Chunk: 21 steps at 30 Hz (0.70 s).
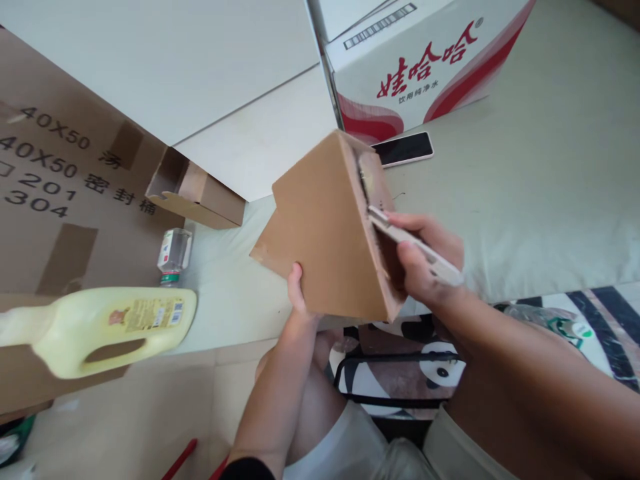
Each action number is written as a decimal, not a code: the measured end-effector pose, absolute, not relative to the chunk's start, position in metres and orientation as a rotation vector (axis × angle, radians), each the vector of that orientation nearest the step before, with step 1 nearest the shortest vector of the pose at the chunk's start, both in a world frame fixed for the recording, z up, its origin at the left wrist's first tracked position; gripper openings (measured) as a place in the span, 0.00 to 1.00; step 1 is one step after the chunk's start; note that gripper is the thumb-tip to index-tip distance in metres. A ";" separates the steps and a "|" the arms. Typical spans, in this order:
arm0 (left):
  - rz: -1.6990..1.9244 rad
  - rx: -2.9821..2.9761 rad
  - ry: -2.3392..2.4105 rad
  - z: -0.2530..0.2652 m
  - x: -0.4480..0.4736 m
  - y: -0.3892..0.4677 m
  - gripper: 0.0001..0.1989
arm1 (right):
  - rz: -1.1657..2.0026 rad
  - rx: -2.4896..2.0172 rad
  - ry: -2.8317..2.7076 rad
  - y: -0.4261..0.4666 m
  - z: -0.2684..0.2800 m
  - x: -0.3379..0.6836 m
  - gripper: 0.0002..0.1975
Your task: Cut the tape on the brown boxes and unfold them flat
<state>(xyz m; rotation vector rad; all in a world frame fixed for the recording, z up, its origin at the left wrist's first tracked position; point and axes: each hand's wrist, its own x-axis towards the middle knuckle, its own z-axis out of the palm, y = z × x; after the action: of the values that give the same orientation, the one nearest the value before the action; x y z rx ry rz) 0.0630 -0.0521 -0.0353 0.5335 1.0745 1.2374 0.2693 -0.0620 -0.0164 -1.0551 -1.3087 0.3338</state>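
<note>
A brown cardboard box [320, 240] is tilted up in front of me, with one flap sticking out at its lower left. My left hand [299, 287] grips its lower left part, thumb on the face and the other fingers hidden behind. In my right hand [430, 253], closed, is a white utility knife [417, 250]. Its tip touches or lies very close to the box's right edge, where the side looks open and dark inside. Whether a blade is out is too small to tell.
A phone [406, 149] lies behind the box, before a white and red carton [425, 73]. Left are a small open cardboard box [215, 200], a clear bottle [173, 253], a yellow detergent jug [115, 327] and a large printed carton [30, 227]. Another bottle [550, 323] lies right.
</note>
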 end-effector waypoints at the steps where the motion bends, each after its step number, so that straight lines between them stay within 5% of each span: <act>1: 1.269 0.543 1.082 -0.035 0.065 -0.051 0.29 | 0.373 -1.004 -1.360 -0.062 -0.016 0.269 0.09; 9: 1.437 0.620 1.091 -0.030 0.045 -0.030 0.26 | 0.711 -0.889 -1.083 -0.058 -0.006 0.279 0.15; 13: 1.448 0.573 0.962 -0.024 0.031 -0.020 0.27 | 0.581 -0.842 -0.835 -0.049 0.000 0.290 0.02; 16: 1.441 0.548 0.921 -0.022 0.025 -0.016 0.29 | 0.475 -1.065 -0.863 -0.045 -0.003 0.299 0.02; 21: 1.415 0.556 1.001 -0.024 0.023 -0.015 0.28 | 0.428 -1.740 -1.539 -0.043 -0.019 0.306 0.20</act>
<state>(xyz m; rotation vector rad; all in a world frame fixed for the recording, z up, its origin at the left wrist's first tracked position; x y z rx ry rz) 0.0227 -0.0149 -0.0240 0.5562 1.0009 1.4154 0.3056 -0.0433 -0.0192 -1.7404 -1.5388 0.4276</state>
